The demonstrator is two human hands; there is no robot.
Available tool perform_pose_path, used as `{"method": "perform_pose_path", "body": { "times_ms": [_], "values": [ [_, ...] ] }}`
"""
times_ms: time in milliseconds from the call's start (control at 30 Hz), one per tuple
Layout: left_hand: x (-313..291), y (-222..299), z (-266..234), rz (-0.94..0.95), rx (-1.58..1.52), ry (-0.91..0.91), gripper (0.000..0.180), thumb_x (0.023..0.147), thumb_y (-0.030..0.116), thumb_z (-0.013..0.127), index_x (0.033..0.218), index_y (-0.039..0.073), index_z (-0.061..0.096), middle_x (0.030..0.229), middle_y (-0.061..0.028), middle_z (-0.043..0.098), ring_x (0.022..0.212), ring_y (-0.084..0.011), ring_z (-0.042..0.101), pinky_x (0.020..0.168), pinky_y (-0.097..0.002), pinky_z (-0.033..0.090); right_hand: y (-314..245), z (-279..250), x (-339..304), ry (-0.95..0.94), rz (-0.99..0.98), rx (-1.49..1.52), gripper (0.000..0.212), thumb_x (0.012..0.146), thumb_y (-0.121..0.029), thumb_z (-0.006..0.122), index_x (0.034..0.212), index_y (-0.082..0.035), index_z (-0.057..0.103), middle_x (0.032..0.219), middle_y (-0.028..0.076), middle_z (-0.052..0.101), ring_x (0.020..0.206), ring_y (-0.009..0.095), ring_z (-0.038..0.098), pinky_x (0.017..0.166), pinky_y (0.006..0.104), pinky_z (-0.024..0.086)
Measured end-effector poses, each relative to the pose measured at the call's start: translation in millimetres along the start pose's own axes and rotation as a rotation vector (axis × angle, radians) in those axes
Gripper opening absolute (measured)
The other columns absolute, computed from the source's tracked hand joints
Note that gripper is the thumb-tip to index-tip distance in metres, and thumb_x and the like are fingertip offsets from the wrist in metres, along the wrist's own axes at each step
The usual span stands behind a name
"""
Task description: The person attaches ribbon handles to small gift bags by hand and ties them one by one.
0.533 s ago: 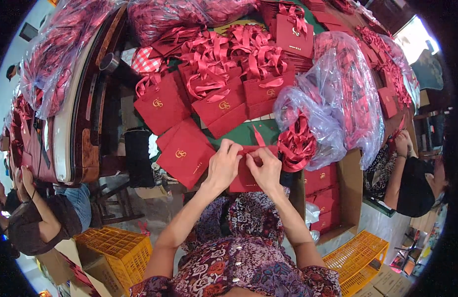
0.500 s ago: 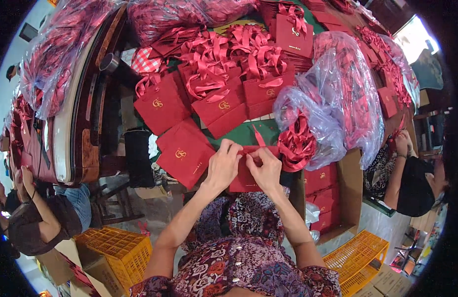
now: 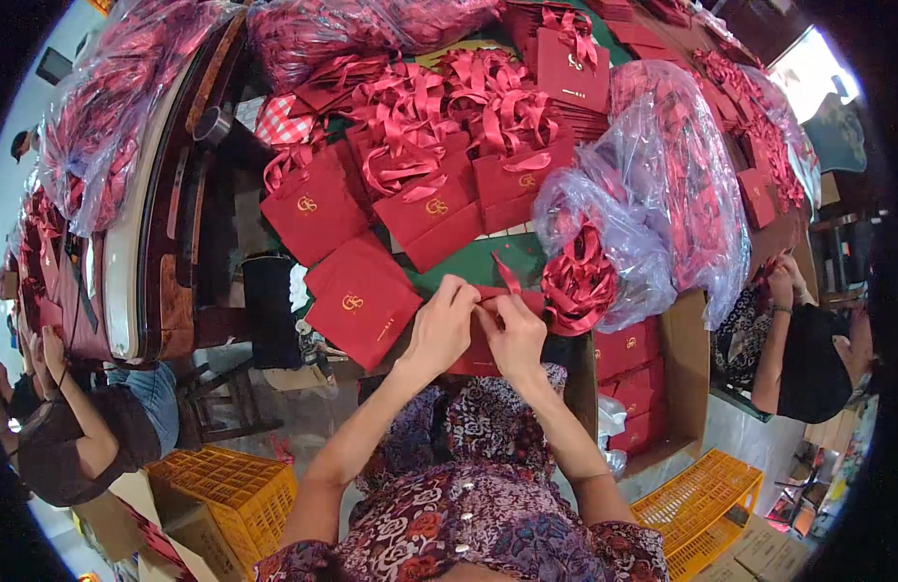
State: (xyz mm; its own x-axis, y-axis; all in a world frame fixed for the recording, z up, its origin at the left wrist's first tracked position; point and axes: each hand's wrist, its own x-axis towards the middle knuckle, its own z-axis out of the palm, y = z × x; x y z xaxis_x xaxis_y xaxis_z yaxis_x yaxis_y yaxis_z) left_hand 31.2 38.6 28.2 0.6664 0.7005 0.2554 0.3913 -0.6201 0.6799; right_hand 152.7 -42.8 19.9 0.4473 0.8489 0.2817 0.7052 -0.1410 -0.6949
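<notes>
Right in front of me, a red paper gift bag lies at the table's near edge, mostly covered by my hands. My left hand is closed on its upper edge with bent fingers. Close beside it, my right hand pinches the red ribbon at the bag's top; the exact spot between the fingertips is hidden. A loose ribbon end sticks up beyond the right fingers. To the left lies a small stack of flat red bags. A coil of red ribbons spills from a clear plastic bag on the right.
Red bags with ribbon handles pile up on the green table top. A cardboard box of red bags stands at right. Yellow crates flank me. A person in black sits right, another person left.
My right hand has shifted slightly left, so its fingertips now meet the left ones. The upright ribbon end has moved a little left with it.
</notes>
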Motion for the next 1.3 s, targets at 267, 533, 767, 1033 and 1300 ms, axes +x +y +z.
{"method": "perform_pose_path", "body": {
  "times_ms": [267,533,767,1033,1300],
  "values": [
    [-1,-8,-2,-0.190,-0.182,-0.053,0.020,0.086,0.005,0.068,0.101,0.004,0.055,0.104,-0.0153,0.051,0.086,-0.0375,0.062,0.068,-0.0453,0.054,-8,-36,20,-0.200,0.021,0.218,0.024,0.083,-0.012,0.073,0.105,-0.005,0.063,0.092,0.013,0.063,0.083,0.031,0.066,0.069,0.0402,0.052],
    [-4,2,-1,0.030,-0.109,0.078,0.016,0.081,0.002,0.073,0.093,0.006,0.064,0.094,-0.0114,0.055,0.079,-0.0301,0.062,0.066,-0.0390,0.052,33,-43,63,-0.669,-0.084,0.188,0.024,0.091,-0.024,0.062,0.093,-0.002,0.072,0.088,0.017,0.068,0.086,0.037,0.066,0.078,0.0440,0.052],
    [-2,-1,-10,0.198,-0.079,0.085,0.014,0.077,0.001,0.074,0.087,0.005,0.066,0.088,-0.0094,0.057,0.081,-0.0291,0.061,0.067,-0.0383,0.052,49,-31,82,-0.976,0.216,0.577,0.019,0.089,-0.013,0.070,0.095,0.004,0.075,0.090,0.007,0.076,0.085,0.010,0.067,0.080,0.0258,0.053],
    [1,-4,-12,0.171,-0.049,0.065,0.014,0.073,0.001,0.075,0.083,0.005,0.065,0.088,-0.0090,0.057,0.085,-0.0293,0.058,0.073,-0.0398,0.050,49,-4,62,-0.762,0.373,0.601,0.012,0.080,-0.011,0.073,0.077,0.001,0.074,0.075,0.005,0.073,0.068,0.008,0.062,0.066,0.0268,0.051],
    [-3,-11,-8,-0.041,-0.140,0.001,0.017,0.080,0.008,0.075,0.092,0.003,0.063,0.091,-0.0122,0.055,0.086,-0.0316,0.058,0.074,-0.0402,0.050,48,19,63,-0.342,0.387,0.772,0.010,0.087,-0.007,0.069,0.083,0.002,0.070,0.079,0.002,0.070,0.070,0.007,0.061,0.066,0.0245,0.049]
  ]
}}
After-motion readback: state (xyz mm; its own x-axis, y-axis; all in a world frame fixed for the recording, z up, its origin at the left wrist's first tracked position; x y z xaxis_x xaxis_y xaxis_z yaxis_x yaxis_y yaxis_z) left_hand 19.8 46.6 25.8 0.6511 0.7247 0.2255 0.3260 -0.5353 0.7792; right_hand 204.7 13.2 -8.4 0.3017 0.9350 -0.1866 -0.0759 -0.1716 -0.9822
